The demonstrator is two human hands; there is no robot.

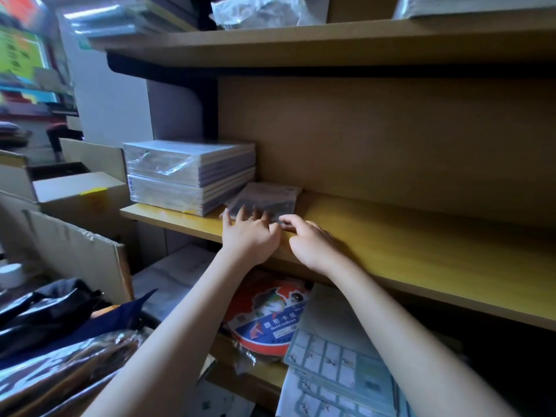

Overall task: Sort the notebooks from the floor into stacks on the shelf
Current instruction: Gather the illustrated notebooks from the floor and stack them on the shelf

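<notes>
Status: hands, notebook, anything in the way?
Left grip spread on notebook. Right grip curled at its near edge, hold unclear. Notebook flat on shelf. Wrapped stack close on its left.

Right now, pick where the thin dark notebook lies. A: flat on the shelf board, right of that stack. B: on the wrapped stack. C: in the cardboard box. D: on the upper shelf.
A: the thin dark notebook lies flat on the shelf board beside the wrapped stack, with the left hand and right hand at its near edge.
</notes>
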